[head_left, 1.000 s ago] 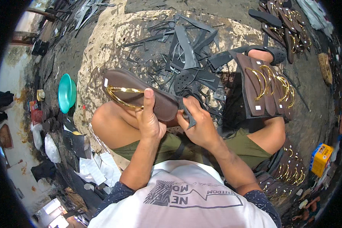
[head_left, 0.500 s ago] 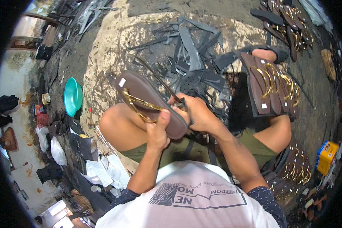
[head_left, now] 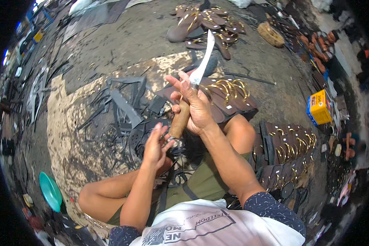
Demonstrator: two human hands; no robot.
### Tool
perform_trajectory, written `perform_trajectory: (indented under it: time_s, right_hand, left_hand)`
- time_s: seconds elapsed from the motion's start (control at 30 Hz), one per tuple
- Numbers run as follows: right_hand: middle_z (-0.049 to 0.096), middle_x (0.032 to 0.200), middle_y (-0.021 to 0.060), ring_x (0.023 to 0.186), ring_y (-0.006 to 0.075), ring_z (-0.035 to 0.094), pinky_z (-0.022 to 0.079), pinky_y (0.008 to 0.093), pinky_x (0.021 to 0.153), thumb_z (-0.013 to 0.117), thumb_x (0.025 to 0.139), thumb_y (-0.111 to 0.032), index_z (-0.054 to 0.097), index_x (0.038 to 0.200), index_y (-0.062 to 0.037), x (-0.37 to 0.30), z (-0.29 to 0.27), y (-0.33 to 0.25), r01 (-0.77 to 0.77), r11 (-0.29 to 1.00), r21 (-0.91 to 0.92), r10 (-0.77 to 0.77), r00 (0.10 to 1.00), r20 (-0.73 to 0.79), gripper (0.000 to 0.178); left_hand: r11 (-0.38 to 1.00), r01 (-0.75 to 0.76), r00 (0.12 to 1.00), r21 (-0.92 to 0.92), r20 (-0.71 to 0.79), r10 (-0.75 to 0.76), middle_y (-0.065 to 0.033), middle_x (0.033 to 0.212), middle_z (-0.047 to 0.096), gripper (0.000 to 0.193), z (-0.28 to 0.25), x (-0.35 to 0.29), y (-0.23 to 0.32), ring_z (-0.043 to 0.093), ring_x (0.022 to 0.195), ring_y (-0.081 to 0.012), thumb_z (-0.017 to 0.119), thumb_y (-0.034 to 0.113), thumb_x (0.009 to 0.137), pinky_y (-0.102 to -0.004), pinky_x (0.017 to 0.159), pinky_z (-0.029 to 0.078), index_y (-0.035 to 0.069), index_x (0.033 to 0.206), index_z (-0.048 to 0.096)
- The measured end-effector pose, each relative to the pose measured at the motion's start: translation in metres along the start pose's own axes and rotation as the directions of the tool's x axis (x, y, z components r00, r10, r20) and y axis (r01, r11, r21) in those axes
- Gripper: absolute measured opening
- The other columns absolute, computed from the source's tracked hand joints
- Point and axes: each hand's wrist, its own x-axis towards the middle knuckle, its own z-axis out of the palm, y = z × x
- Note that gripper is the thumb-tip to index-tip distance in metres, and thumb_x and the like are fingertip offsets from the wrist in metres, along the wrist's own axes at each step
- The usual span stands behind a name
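Observation:
A knife with a curved, shiny blade and a brown handle rests in my right hand. Its blade points up and away from me, while a few of the fingers are stretched out. Close to the butt of the handle, my left hand holds nothing, its fingers apart. Just beyond my right hand, brown sandals with gold straps lie side by side near my right knee. Dark strip offcuts are heaped ahead of my left hand.
A sandal pile lies at the far side. Rows of strapped sandals stand to my right, near a yellow and blue box. A green basin is at the left, beside the stained tan sheet on the floor.
The sandal has left my left hand, which is now open. My right hand has risen, and the knife's blade now points upward. The view has swung to the right.

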Motion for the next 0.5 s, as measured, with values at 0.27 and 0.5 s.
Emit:
perform_trajectory:
  time_s: [0.27,0.5]
  right_hand:
    - [0.067,0.115,0.0045,0.088,0.0072,0.063,0.055,0.0253,0.069,0.068,0.103,-0.013,0.046,0.144,0.0012,-0.119,-0.077,-0.05,-0.14,0.739,-0.659,-0.049,0.964,-0.261,0.049]
    - [0.065,0.09,0.0141,0.071,0.0213,0.066,0.056,0.0363,0.067,0.055,0.11,-0.03,0.051,0.137,0.001,-0.19,-0.086,-0.034,-0.438,0.398,-0.806,0.113,0.895,-0.431,0.041]
  left_hand:
    - [0.994,-0.035,0.988,0.102,0.151,0.019,-0.0124,0.114,0.068,0.035,0.083,0.09,-0.021,0.072,0.097,-0.0269,0.063,0.013,0.098,-0.049,0.083,0.062,0.003,0.13,0.057]
    - [0.989,-0.007,0.986,0.148,-0.163,0.032,-0.0064,0.105,0.069,0.04,0.055,0.111,-0.061,0.068,0.09,-0.0191,0.067,0.033,0.104,-0.0361,0.078,0.058,0.003,0.129,0.061]
